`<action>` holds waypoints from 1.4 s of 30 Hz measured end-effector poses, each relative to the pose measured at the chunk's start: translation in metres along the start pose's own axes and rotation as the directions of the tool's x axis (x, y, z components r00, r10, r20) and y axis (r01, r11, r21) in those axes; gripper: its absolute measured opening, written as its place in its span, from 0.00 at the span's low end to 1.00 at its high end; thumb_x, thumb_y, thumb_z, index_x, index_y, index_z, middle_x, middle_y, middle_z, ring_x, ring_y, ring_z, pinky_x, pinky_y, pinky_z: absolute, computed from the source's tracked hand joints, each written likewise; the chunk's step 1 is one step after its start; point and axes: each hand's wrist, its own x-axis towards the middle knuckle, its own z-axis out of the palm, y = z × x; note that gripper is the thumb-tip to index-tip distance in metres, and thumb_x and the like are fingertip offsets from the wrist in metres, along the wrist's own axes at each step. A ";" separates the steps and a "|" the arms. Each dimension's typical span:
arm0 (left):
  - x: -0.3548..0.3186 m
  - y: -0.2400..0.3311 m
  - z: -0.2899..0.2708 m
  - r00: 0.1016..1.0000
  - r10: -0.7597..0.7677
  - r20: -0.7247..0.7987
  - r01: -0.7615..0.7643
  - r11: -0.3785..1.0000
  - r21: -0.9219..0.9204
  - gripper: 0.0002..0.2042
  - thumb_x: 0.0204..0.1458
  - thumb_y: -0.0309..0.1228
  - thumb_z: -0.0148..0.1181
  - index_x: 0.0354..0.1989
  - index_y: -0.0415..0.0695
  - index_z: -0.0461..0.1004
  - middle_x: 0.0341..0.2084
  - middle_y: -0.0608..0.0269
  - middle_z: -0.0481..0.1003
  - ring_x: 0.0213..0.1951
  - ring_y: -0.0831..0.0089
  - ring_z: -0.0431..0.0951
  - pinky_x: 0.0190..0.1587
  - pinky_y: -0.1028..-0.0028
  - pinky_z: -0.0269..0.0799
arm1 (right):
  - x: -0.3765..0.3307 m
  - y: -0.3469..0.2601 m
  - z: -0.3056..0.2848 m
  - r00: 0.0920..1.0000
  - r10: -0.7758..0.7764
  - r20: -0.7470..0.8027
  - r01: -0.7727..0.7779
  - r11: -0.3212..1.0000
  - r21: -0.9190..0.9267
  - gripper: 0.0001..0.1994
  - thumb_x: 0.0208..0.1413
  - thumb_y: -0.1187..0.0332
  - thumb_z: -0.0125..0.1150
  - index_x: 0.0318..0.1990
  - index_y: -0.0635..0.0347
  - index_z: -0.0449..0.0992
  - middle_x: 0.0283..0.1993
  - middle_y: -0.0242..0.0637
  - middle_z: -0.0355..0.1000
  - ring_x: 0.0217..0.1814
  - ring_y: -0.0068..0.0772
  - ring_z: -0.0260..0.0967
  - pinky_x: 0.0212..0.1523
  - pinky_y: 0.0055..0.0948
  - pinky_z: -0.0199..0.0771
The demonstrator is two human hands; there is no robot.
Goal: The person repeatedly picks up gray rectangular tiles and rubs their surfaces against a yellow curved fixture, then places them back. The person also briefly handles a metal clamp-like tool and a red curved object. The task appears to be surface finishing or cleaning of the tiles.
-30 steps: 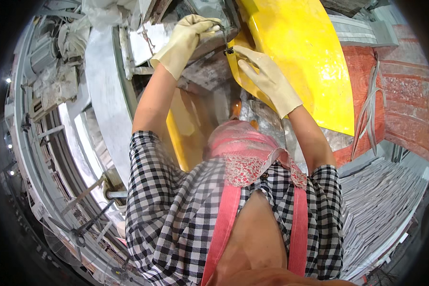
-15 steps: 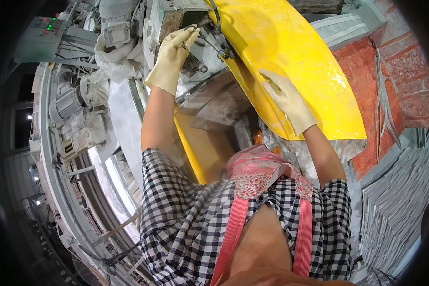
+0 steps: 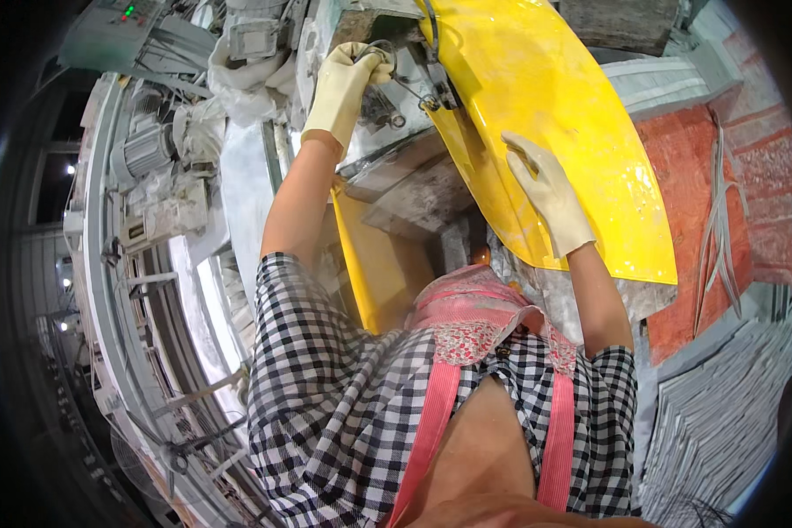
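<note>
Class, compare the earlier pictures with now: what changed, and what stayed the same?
The right hand has left the corner of the yellow sheet, drawn back to the right, and is now open over the sheet. The left hand still grips the dark cord.

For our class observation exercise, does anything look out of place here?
Yes: pale straps trail loosely down the red sheet, right of the yellow sheet. They look untidy because the strands splay unevenly.
</note>
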 end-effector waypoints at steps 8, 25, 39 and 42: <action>-0.019 -0.010 -0.066 0.987 -0.106 -0.117 0.107 0.994 0.004 0.09 0.67 0.24 0.52 0.39 0.36 0.79 0.33 0.56 0.84 0.28 0.77 0.84 0.27 0.82 0.81 | 0.003 0.012 0.009 0.995 0.052 0.089 -0.048 0.997 -0.054 0.22 0.69 0.57 0.55 0.63 0.60 0.75 0.62 0.47 0.76 0.65 0.45 0.71 0.66 0.36 0.67; 0.023 -0.016 -0.113 0.947 0.038 -0.320 0.070 0.945 0.320 0.09 0.62 0.30 0.58 0.41 0.37 0.79 0.27 0.60 0.81 0.24 0.76 0.79 0.28 0.76 0.73 | 0.007 0.042 0.018 0.986 0.091 0.138 -0.081 0.994 -0.079 0.21 0.69 0.59 0.55 0.62 0.63 0.75 0.61 0.48 0.76 0.63 0.43 0.73 0.63 0.34 0.70; 0.066 -0.014 -0.123 0.977 -0.076 -0.198 0.203 0.605 0.770 0.11 0.53 0.34 0.59 0.41 0.45 0.82 0.22 0.60 0.82 0.24 0.73 0.81 0.32 0.72 0.76 | -0.004 0.043 0.016 0.981 0.127 0.148 -0.118 0.991 -0.065 0.20 0.69 0.61 0.55 0.61 0.63 0.75 0.61 0.45 0.76 0.64 0.40 0.73 0.64 0.33 0.70; 0.063 -0.031 -0.136 0.996 -0.008 -0.089 0.075 0.615 0.785 0.12 0.54 0.34 0.59 0.44 0.45 0.82 0.24 0.60 0.82 0.24 0.75 0.81 0.32 0.73 0.76 | -0.006 0.044 0.017 0.983 0.121 0.139 -0.113 0.992 -0.060 0.20 0.69 0.61 0.55 0.62 0.63 0.75 0.61 0.45 0.76 0.64 0.40 0.73 0.65 0.33 0.69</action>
